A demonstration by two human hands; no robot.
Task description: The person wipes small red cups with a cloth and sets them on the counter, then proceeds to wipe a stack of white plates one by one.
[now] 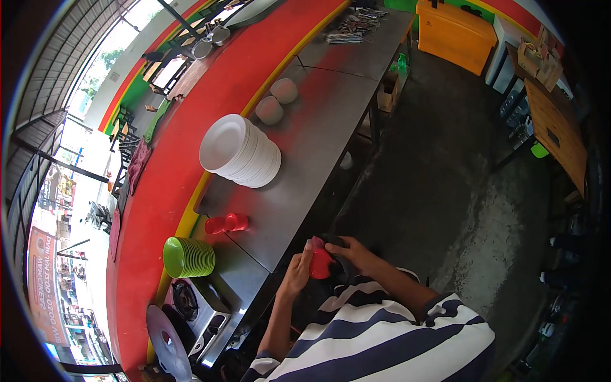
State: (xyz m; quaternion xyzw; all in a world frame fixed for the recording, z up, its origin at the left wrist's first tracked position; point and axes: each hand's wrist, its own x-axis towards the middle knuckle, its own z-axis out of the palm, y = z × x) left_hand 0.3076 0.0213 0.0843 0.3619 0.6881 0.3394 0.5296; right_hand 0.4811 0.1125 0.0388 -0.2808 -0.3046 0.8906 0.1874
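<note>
Centrally, low in the frame, a red cup (320, 264) was held just off the steel counter's (318, 146) edge. Left hand (296, 274) was closed around its side. Right hand (355, 253) was clamped on a dark cloth (342, 267) pressed against the cup. A pair of red cups (227, 223) was noted lying on the counter, left of centre, with green plates (189, 256) stacked below and white plates (245, 153) above.

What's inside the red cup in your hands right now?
Not visible: the left hand grips the red cup, and the right hand presses a dark cloth against it. Only its red side shows.
</note>
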